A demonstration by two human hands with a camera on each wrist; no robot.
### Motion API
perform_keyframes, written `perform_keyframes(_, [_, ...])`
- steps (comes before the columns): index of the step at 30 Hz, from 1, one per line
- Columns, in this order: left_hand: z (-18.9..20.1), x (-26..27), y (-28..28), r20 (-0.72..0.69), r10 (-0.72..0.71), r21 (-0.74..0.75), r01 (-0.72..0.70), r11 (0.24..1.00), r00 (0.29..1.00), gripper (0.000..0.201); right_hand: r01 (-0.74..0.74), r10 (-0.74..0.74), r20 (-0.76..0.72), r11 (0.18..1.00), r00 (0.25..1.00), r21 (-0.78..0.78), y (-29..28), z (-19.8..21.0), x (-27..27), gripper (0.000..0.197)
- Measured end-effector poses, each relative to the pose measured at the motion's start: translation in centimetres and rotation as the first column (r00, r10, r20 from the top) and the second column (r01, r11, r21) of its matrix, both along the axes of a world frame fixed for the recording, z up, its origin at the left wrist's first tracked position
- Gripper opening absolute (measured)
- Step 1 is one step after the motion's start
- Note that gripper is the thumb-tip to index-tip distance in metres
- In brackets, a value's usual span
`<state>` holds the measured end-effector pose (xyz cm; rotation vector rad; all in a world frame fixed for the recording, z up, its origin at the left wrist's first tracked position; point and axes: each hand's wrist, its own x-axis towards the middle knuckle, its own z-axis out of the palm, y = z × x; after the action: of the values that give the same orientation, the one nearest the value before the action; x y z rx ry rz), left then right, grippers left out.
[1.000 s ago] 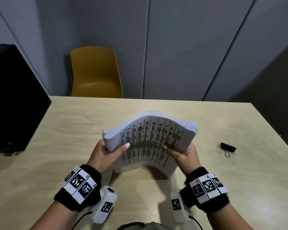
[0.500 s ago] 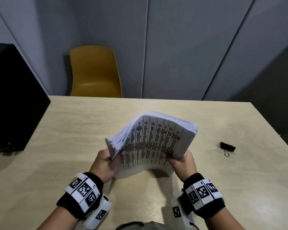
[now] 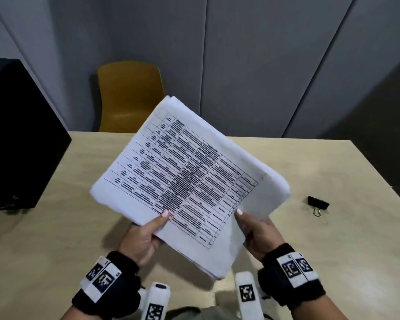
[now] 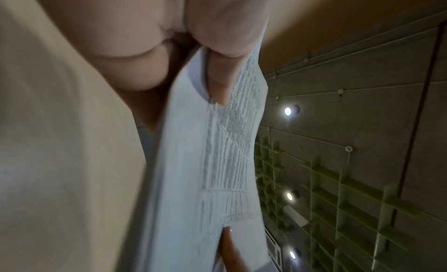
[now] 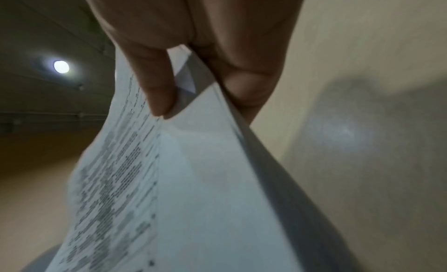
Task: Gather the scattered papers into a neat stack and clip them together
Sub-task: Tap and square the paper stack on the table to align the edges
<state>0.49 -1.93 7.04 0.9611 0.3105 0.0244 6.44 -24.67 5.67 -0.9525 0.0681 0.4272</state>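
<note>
Grey panelled wall (image 3: 252,54), yellow chair (image 3: 129,95), wooden table (image 3: 333,227), both hands' fingers pinching paper stack (image 3: 183,181).

My raised papers (image 3: 189,176) block the middle; bare worktop (image 3: 333,239) lies open toward the binder clip (image 3: 318,203); a black box (image 3: 21,139) walls my left.

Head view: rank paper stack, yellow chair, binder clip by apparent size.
1. Paper stack: largest, though it is held up near the camera by the left hand and right hand, which inflates it.
2. Yellow chair: farther away, partly hidden.
3. Binder clip: smallest.
</note>
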Motion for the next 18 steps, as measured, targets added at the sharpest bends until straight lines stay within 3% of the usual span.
perform_keyframes(2, [0.2, 0.0, 1.4, 0.039, 0.054, -0.076, -0.051, 0.996, 0.998, 0.078, 0.062, -0.055, 0.067, 0.992, 0.996, -0.114, -1.0, 0.1, 0.5, 0.053])
perform_keyframes(3, [0.4, 0.0, 2.5, 0.061, 0.075, -0.109, -0.068, 0.992, 0.995, 0.079, 0.084, -0.067, 0.106, 0.982, 0.992, -0.168, -1.7, 0.1, 0.7, 0.053])
perform_keyframes(5, [1.3, -0.3, 4.9, 0.090, 0.064, -0.084, -0.056, 0.995, 0.994, 0.060, 0.083, -0.049, 0.161, 0.973, 0.986, -0.214, -3.3, 0.1, 1.0, 0.068])
perform_keyframes(8, [2.3, -0.8, 7.2, 0.073, -0.090, 0.125, 0.080, 0.989, 0.993, 0.044, 0.058, 0.000, 0.211, 0.961, 0.978, -0.269, -4.6, 0.9, 0.9, 0.073])
perform_keyframes(10, [2.1, -0.7, 7.4, 0.035, -0.182, 0.282, 0.165, 0.945, 0.983, 0.071, 0.049, 0.027, 0.231, 0.948, 0.973, -0.315, -4.7, 0.6, 0.9, 0.046])
perform_keyframes(11, [1.7, -0.4, 7.1, 0.006, -0.180, 0.383, 0.164, 0.909, 0.984, 0.078, 0.054, 0.024, 0.240, 0.948, 0.970, -0.312, -4.4, 0.5, 0.8, 0.019])
perform_keyframes(12, [1.4, -0.1, 6.5, -0.008, -0.145, 0.475, 0.131, 0.870, 0.989, 0.072, 0.080, 0.011, 0.262, 0.939, 0.965, -0.335, -4.1, 0.3, 0.8, 0.018])
perform_keyframes(13, [1.1, 0.4, 5.9, 0.002, -0.098, 0.547, 0.081, 0.833, 0.995, 0.054, 0.084, 0.029, 0.287, 0.924, 0.958, -0.373, -3.8, -0.3, 1.0, 0.040])
perform_keyframes(15, [0.8, 1.0, 4.8, 0.065, -0.017, 0.626, -0.028, 0.779, 0.998, 0.019, 0.090, 0.057, 0.324, 0.903, 0.944, -0.420, -2.7, -0.2, 0.7, 0.054])
perform_keyframes(18, [0.4, 1.2, 3.9, 0.103, -0.007, 0.621, -0.059, 0.782, 0.995, 0.023, 0.181, 0.012, 0.379, 0.864, 0.925, -0.469, -1.9, -1.0, 0.5, 0.048])
